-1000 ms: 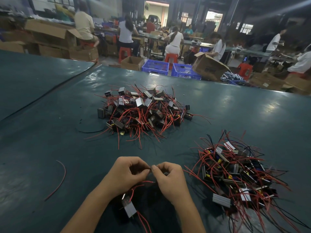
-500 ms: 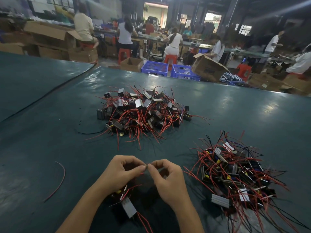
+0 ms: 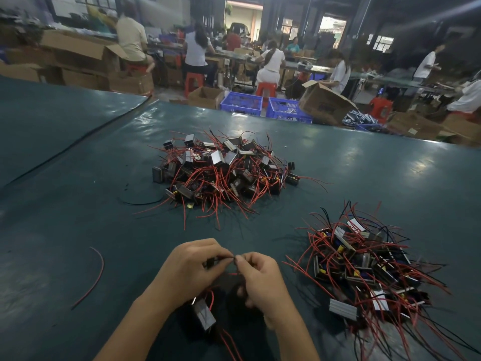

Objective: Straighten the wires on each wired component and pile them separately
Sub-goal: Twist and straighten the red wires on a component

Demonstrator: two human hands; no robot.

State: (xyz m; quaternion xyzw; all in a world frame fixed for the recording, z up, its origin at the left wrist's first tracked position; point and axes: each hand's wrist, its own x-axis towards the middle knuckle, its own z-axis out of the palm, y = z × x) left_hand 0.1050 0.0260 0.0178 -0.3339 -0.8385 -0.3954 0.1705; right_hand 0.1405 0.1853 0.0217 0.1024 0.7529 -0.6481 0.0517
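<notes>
A small black block component with red wire leads (image 3: 204,315) is at the near edge of the dark green table (image 3: 364,173), under the left hand (image 3: 192,269). The fingers of the left hand and right hand (image 3: 263,280) pinch its thin dark lead (image 3: 223,259) between them. A tangled pile of like parts (image 3: 223,170) lies mid-table, and another pile (image 3: 364,269) lies nearer the right edge.

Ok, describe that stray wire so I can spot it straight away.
On the dark green table, look left of the left hand. A single red wire lies there in a curve, alone: no component attached, apart from the far pile and the right pile.
</notes>
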